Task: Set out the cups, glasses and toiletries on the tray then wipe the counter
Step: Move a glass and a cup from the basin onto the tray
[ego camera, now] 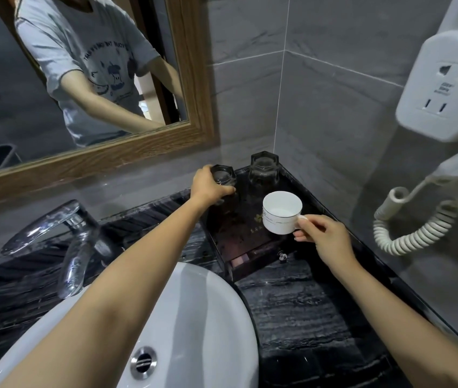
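Meanwhile, the left hand (208,184) is gripping a glass (223,177) at the tray's (303,189) back-left corner, fingers wrapped around it, while the right hand (324,236) is pinching a white cup's (281,212) handle, holding it above the tray.

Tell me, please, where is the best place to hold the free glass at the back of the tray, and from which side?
Grip the free hexagonal glass around its flat side walls, coming from above and the front. It stands upright on the tray with walls close behind, and the white cup in the right hand hangs in front.
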A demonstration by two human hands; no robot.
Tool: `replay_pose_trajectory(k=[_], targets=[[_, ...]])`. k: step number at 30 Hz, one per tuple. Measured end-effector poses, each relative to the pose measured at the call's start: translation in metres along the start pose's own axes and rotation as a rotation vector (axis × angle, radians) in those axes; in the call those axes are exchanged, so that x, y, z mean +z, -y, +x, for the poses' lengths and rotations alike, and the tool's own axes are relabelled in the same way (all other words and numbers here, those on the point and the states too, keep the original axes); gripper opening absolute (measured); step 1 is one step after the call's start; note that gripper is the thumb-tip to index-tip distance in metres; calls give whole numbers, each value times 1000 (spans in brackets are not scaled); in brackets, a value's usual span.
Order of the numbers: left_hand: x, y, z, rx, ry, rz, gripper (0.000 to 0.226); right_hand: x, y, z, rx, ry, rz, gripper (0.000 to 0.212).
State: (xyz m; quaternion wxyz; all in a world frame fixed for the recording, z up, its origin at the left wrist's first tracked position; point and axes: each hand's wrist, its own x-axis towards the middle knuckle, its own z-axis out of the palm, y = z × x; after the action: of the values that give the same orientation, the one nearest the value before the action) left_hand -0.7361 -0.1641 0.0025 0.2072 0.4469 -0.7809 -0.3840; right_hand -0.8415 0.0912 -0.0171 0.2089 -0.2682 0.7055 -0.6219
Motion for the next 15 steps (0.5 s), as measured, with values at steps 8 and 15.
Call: replay_pose_trajectory(k=[8, 15], targets=[[3, 3, 2, 31, -5, 16, 86, 3, 4, -1, -5, 0, 26, 10], [2, 0, 0, 27, -3, 64, 90, 2, 4, 2, -4, 2, 22, 10]])
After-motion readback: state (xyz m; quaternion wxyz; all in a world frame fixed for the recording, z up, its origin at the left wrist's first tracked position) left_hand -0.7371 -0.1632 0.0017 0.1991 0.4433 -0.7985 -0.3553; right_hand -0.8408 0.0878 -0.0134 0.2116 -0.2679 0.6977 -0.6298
